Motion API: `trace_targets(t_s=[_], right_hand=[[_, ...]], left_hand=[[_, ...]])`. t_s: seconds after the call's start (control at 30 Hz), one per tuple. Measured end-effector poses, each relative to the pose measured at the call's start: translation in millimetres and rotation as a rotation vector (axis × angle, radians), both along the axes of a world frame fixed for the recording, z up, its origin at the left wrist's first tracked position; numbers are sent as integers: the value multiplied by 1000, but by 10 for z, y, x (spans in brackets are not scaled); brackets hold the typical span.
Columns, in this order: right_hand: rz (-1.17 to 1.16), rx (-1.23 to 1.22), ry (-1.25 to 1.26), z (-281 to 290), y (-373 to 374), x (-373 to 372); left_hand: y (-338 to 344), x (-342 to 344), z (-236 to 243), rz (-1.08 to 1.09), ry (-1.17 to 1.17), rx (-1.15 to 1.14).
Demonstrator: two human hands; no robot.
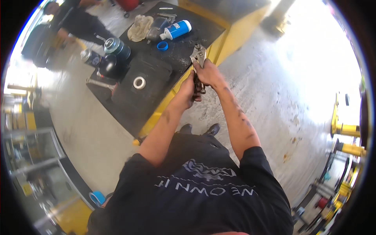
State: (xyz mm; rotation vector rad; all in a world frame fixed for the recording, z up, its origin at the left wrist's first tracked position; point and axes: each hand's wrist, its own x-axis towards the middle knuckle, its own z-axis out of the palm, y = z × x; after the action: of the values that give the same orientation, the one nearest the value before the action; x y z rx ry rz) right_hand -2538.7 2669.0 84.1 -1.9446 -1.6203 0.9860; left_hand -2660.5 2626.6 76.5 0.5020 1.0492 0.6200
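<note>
Both my hands are on a pair of metal locking pliers (pixel 200 58), held at the near edge of the workbench with the jaws pointing away from me. My left hand (pixel 189 89) is closed around the lower handles, its fingers partly hidden. Higher up, my right hand (pixel 210 74) grips the pliers near the head from the right side. A small dark round piece (pixel 198 47) shows at the jaws; I cannot make out its kind. Just beyond the pliers lie a blue bottle with a white cap (pixel 178 29) and a blue ring (pixel 162 46).
The black-topped workbench (pixel 135 113) has a yellow edge. On it are a white ring (pixel 139 82), a wrench (pixel 101 83), a rag (pixel 140 28) and several cans (pixel 117 47). Another person (pixel 80 23) stands beyond it at the far left. Yellow lift parts (pixel 346 129) are at right.
</note>
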Motion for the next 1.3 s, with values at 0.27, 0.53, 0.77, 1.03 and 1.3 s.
trace_targets(t_s=[0.27,0.53,0.77,1.03,1.3], right_hand=[[291,-122,155,-193,602,147],[386,-352,219,-24,1008,280],[425,-234,187,-256,1175,446],[427,-285,334,-184,1112,542],[655,-369,461,-212,1461,768]], left_hand=[[232,395,-108,275,-36,-46],[506,617,-186,433,-109,-145],[669,682,-88,455,-274,-180],[788,815,-54,487,-69,-278],[923,1204,-115,609,306,-159]])
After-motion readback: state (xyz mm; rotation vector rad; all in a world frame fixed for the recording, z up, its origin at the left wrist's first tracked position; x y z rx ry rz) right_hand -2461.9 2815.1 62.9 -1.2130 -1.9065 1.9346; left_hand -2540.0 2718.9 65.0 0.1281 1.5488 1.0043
